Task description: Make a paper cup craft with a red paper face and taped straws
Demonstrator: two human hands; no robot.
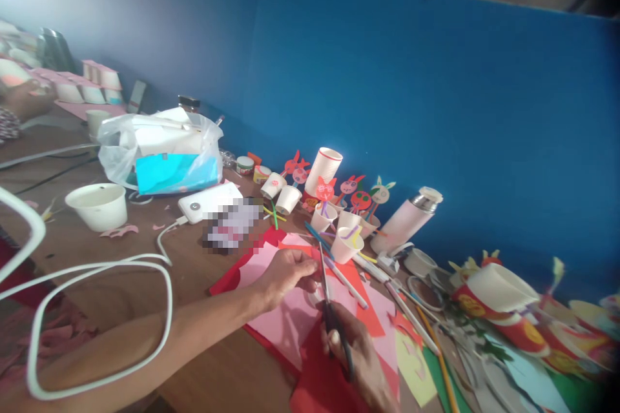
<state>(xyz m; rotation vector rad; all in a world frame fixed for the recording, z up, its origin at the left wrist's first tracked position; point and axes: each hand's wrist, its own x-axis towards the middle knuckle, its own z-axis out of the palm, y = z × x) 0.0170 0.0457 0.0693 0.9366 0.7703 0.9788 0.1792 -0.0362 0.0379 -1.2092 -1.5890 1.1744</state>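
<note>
My right hand [356, 339] is closed around the dark handles of a pair of scissors [325, 284], whose narrow blades point up and away from me. Close to the blade tips, my left hand [288, 274] is pinched, thumb against fingers; what it holds is too small to make out. Both hands are above pink paper sheets [261, 264], with red paper [314, 377] under and in front of them. An orange paper strip [371, 313] lies just beyond the scissors. White paper cups [347, 245] with cut-out animal faces [325, 189] on straws stand behind the hands.
A pink flask [402, 222] stands by the blue partition [436, 90]. At left are a white bowl [97, 206], a plastic bag [116, 148], a power bank [213, 202] and a looped white cable [167, 310]. Red-and-white cups [504, 293] crowd the right; another person's hand [29, 100] shows far left.
</note>
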